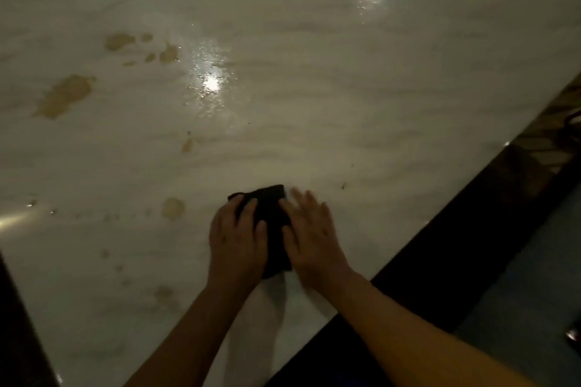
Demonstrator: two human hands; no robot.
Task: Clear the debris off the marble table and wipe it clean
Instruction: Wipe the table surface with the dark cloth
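Note:
A dark folded cloth (pixel 273 215) lies on the white marble table (pixel 345 97), close to its near edge. My left hand (pixel 235 240) lies over the cloth's left side, its fingers bent onto the fabric. My right hand (pixel 309 229) presses flat on the cloth's right side with straight, spread fingers, slightly blurred. Brownish stains mark the marble: a large one (pixel 64 96) at the left, a cluster (pixel 141 48) further back, and a smaller one (pixel 173 208) just left of my hands. Tiny dark specks (pixel 343 186) sit to the right of the cloth.
The table's edge (pixel 440 217) runs diagonally from lower middle to upper right, with dark floor beyond it. A dark edge (pixel 19 323) borders the table at lower left. Ceiling lights glare off the wet-looking marble (pixel 211 83).

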